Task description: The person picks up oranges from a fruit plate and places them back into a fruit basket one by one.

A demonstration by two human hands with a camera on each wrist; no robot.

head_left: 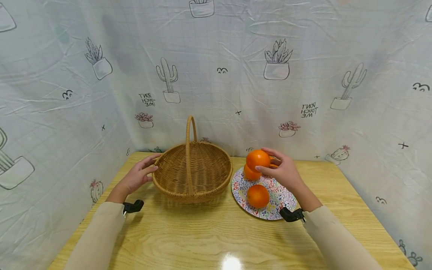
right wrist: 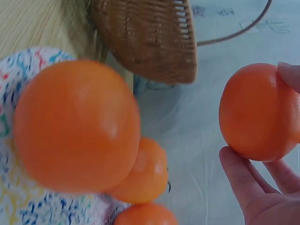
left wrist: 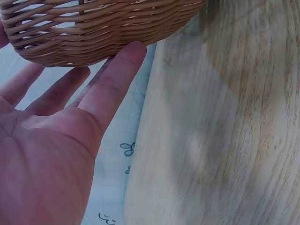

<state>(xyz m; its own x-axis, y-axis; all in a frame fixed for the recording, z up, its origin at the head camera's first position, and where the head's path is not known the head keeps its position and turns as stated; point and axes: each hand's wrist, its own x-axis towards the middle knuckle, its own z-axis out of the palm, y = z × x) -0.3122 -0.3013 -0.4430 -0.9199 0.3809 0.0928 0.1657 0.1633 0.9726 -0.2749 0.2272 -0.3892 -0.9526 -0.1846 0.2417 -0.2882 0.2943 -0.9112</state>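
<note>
My right hand (head_left: 281,170) holds an orange (head_left: 258,160) between thumb and fingers, raised over the patterned plate (head_left: 241,200). In the right wrist view that held orange (right wrist: 258,112) sits against the fingertips. Three more oranges lie on the plate: a front one (head_left: 258,196), one behind it (head_left: 251,174), and a third partly hidden by the right hand. At the left side of a wicker basket (head_left: 209,165), my left hand (head_left: 136,176) touches its rim. Its fingers stretch nearly straight along the woven wall (left wrist: 103,35) in the left wrist view. The basket's inside shows no fruit.
The basket's tall arched handle (head_left: 189,157) stands upright across its middle. Basket and plate stand side by side on a wooden table (head_left: 189,236). A pale curtain (head_left: 236,93) printed with cacti hangs behind the table and along both sides.
</note>
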